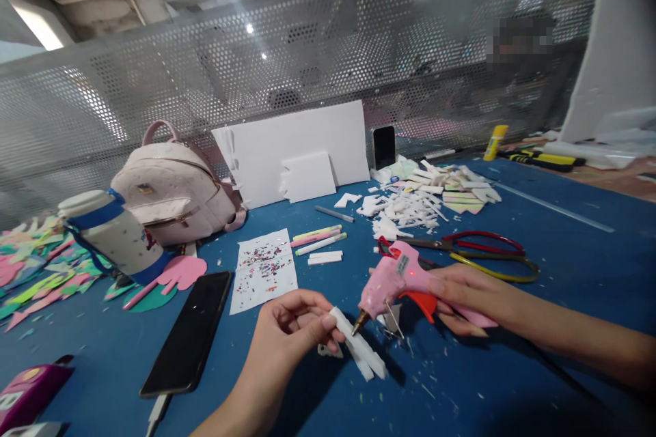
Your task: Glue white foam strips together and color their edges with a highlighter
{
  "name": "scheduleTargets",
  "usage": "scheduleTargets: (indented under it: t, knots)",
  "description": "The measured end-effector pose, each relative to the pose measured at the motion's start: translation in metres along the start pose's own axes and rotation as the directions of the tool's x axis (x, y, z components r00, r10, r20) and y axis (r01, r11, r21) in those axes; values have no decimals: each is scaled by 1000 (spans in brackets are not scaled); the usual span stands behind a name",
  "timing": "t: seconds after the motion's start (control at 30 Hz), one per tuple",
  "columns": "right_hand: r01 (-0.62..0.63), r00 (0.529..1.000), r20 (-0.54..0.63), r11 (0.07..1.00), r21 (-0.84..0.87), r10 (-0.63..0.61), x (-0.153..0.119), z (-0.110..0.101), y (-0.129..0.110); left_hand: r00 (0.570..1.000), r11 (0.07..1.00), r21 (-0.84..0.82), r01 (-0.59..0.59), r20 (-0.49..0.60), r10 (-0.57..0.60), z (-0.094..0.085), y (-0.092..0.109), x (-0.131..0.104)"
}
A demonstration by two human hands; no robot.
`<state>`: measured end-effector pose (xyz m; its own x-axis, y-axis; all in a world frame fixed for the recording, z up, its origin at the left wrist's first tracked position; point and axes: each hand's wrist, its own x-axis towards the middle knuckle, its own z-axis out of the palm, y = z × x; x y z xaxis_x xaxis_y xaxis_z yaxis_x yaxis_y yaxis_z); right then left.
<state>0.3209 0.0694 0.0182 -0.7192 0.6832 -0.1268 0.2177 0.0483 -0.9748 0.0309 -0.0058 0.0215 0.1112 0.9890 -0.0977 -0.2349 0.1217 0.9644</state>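
Observation:
My left hand (297, 328) pinches a white foam strip piece (359, 349) by its upper end, low over the blue table. The piece seems to have two strips side by side at its lower end. My right hand (466, 290) is wrapped around the handle of a pink hot glue gun (384, 280) with an orange trigger. Its metal nozzle points down and left, at the edge of the foam; whether it touches, I cannot tell. A thin wire stand hangs under the gun. Some of the right fingers are hidden behind the handle.
Behind the gun lie scissors (486, 244) and a heap of white foam scraps (410, 208). Markers (318, 235), a paper with small bits (261, 266) and a black phone (189, 334) lie left of centre. A bottle (110, 232) and backpack (174, 184) stand at the far left.

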Motion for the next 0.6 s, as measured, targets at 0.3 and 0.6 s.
scheduleTargets:
  t: [0.3,0.6]
  knots:
    - [2,1000,6,1000,10,-3,1,-3,6,1000,1000,-18,-3,-21,3,1,2,-1]
    - [-2,1000,-6,1000,-4,2,0,-3,7,999,1000,-20,-3,-40,3,0,2,-1]
